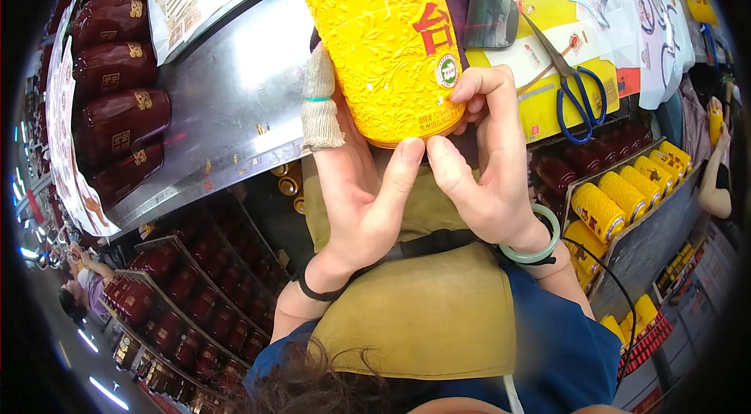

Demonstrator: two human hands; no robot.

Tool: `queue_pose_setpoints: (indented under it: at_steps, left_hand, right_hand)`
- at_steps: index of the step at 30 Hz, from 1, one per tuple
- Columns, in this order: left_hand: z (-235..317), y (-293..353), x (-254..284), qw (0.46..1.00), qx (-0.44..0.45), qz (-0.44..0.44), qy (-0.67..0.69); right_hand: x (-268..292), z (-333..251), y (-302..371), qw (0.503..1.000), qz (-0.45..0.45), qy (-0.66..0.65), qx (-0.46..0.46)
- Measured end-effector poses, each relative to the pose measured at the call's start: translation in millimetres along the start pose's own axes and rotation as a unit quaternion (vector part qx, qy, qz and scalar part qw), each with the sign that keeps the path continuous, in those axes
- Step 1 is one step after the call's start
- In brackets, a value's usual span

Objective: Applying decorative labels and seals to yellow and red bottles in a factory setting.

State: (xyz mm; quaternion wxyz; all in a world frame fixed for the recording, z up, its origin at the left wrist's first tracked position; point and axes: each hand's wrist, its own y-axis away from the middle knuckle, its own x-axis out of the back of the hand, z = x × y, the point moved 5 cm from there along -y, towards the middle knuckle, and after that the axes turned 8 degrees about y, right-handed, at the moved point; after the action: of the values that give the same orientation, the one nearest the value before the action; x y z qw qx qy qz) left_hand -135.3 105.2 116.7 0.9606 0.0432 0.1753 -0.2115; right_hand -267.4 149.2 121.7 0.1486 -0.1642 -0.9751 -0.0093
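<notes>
L hand (356, 199) & R hand (497, 187) grip the yellow bottle (375, 39) at its lower end, prob. for steadiness, above the metal worktable (227, 86), w/ scissors (565, 74) to R, prob. for easy reach.

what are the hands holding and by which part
A yellow embossed bottle, by its near end: left hand at its left side, right hand at its right, both thumbs at the near edge.
</notes>
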Motion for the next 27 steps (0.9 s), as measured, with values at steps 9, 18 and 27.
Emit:
queue_pose_setpoints:
  at_steps: [9,18,27]
  left_hand:
    - [-2,2,-4,0.993,-0.057,-0.001,-0.099]
    - [0,2,-5,0.992,-0.052,-0.008,-0.115]
    - [18,15,28,0.932,-0.245,-0.027,-0.266]
  right_hand:
    - [1,4,-1,0.999,-0.014,-0.032,-0.005]
    - [1,-2,-1,1.0,-0.002,-0.015,0.004]
    - [16,9,4,0.967,-0.087,-0.231,-0.059]
